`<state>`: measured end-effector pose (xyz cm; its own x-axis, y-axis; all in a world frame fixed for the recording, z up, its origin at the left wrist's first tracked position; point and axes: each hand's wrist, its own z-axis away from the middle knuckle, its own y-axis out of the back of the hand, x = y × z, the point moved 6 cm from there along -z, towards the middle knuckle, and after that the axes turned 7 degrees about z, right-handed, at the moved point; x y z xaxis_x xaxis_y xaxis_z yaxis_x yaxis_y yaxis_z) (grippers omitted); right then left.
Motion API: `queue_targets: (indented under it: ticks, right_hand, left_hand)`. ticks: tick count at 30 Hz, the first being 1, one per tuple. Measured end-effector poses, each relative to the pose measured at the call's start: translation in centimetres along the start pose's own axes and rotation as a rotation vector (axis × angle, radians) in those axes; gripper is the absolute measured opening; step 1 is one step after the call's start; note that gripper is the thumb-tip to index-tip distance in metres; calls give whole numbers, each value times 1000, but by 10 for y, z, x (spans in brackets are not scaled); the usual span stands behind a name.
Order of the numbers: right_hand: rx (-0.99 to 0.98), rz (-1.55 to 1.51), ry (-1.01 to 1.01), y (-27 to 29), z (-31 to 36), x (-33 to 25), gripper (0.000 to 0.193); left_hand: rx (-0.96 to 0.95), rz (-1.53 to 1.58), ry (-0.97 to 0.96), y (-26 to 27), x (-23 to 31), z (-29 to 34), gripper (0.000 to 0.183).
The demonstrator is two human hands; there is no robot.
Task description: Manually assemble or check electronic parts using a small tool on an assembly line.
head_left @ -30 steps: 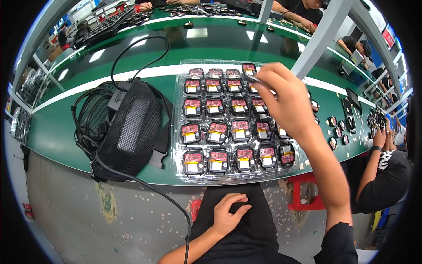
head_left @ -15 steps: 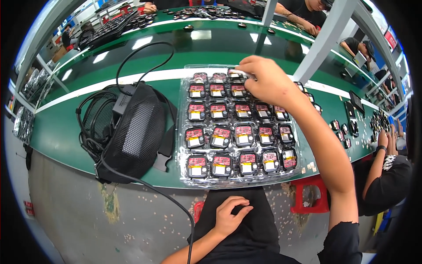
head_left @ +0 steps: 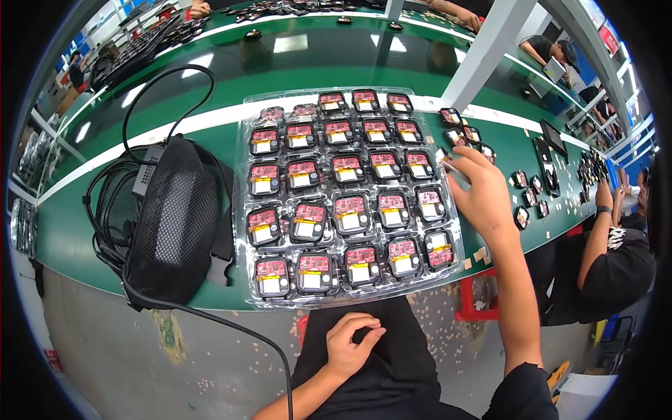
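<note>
A clear plastic tray (head_left: 364,297) lies on the green bench in front of me, with rows of small square black-cased devices (head_left: 350,214) in its pockets. Each shows a red circuit board and a pale rectangular part. Over the tray's right edge, my right hand (head_left: 484,196) has its thumb and fingertips drawn together around a small pale object that I cannot make out. Loose black-cased devices (head_left: 470,133) lie just beyond its fingers. On my lap rests my left hand (head_left: 352,344), its fingers curled and thumb near the index tip, holding nothing.
A black mesh bag (head_left: 178,224) with a looping cable stands left of the tray. More loose devices (head_left: 530,192) lie to the right, near a co-worker's arm (head_left: 595,227). A grey post (head_left: 483,59) rises behind. A red stool (head_left: 476,297) stands below the bench edge.
My right hand has moved from the tray's far row to its right edge, uncovering devices in the far rows. The view has shifted, while my left hand stays on my lap.
</note>
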<state>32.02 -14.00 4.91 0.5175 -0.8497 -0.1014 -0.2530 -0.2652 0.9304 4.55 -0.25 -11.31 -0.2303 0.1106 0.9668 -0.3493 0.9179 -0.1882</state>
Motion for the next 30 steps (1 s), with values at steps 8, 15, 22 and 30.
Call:
queue_targets:
  ticks: [8,15,22,30]
  right_hand:
    - [20,-193,-159,13,51,12,21]
    - [346,-350,62,59,142,-25,34]
    - [-236,-842,225,29,183,-98,39]
    - [-275,-919,140,13,179,-117,40]
  left_hand:
    - [-43,24,62,1,2,2,18]
    - [-116,209,165,4,25,3,41]
    - [-248,460,197,-8,60,-7,63]
    - [-229,424,193,7,65,-6,59]
